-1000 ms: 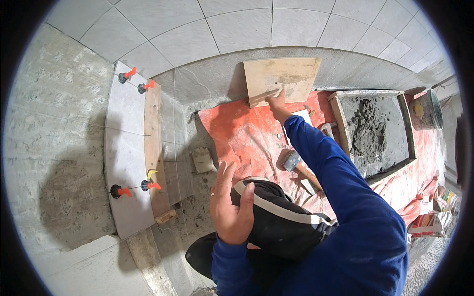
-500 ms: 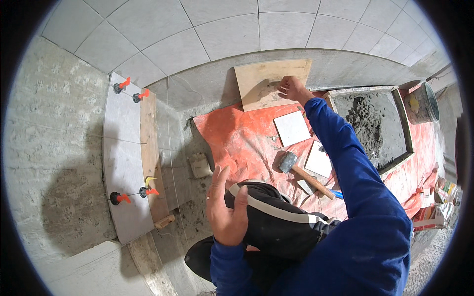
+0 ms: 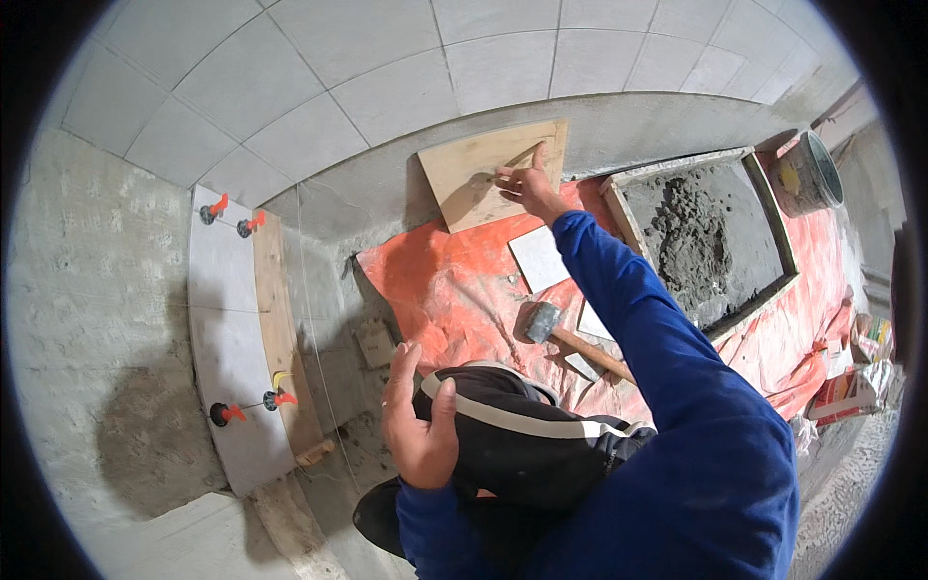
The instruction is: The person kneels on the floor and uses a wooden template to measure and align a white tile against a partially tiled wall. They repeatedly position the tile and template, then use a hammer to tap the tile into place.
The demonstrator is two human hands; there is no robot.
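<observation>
My right hand [image 3: 532, 186] reaches out to a plywood board [image 3: 454, 184] that leans against the low part of the far wall. Its fingers are spread in front of the board with nothing in them; whether they touch the wood I cannot tell. My left hand [image 3: 421, 430] is raised beside my knee, fingers upright and thumb apart, holding nothing. Below my right forearm, a white square tile [image 3: 539, 259] lies on an orange-red sheet [image 3: 435, 275]. A second white tile [image 3: 592, 321] is partly covered by my sleeve. A mallet [image 3: 544, 323] with a wooden handle rests nearer me.
Wet grey mortar [image 3: 691, 232] fills a wood-framed tray [image 3: 788, 227] at right, with a bucket [image 3: 807, 174] beyond it. At left, a pale tile strip [image 3: 227, 362] carries several red-handled clamps [image 3: 227, 414] beside a wooden plank [image 3: 290, 362]. A thin string [image 3: 311, 329] hangs near it.
My right hand has opened its fingers, which were curled together before, and stays near the board. The whole view has shifted slightly. My left hand remains raised and open.
</observation>
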